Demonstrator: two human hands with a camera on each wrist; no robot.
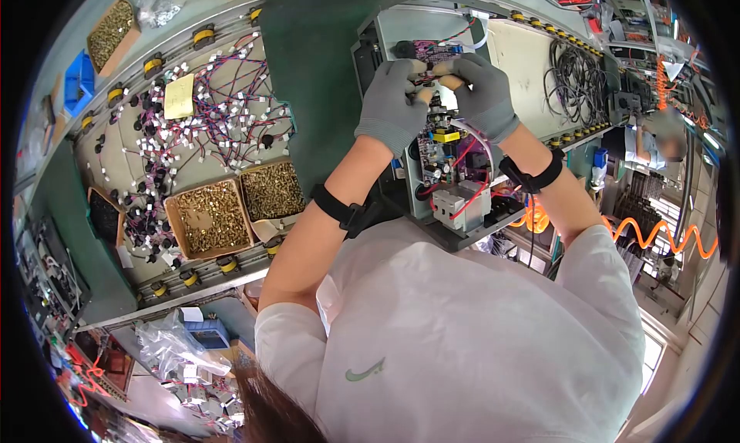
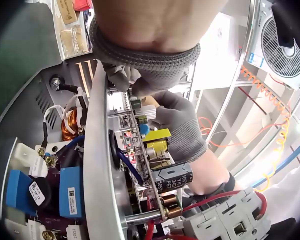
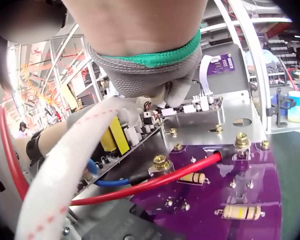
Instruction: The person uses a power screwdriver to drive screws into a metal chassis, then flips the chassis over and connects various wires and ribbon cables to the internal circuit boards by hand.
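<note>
Both hands wear grey gloves with tan fingertips and meet over the upright circuit board [image 2: 149, 145] in an open metal case [image 1: 389, 31]. My left hand [image 1: 393, 104] comes from the left, its fingers curled at a small dark part with thin wires [image 3: 148, 106] at the board's far end. From the other side, my right hand [image 1: 486, 96] pinches at the same spot, its fingertips close to the left ones. The gloves hide most of that part; I cannot tell its exact kind. Nearby on the board are a yellow transformer [image 2: 157, 135] and a large black capacitor [image 2: 172, 177].
A grey breaker block [image 1: 460, 204] with red wires sits at the case's near end. A purple board [image 3: 215, 185] lies inside the case. To the left are heaped wire leads [image 1: 223, 104] and boxes of brass fasteners [image 1: 208, 219]. Black cables [image 1: 576, 81] lie coiled at right.
</note>
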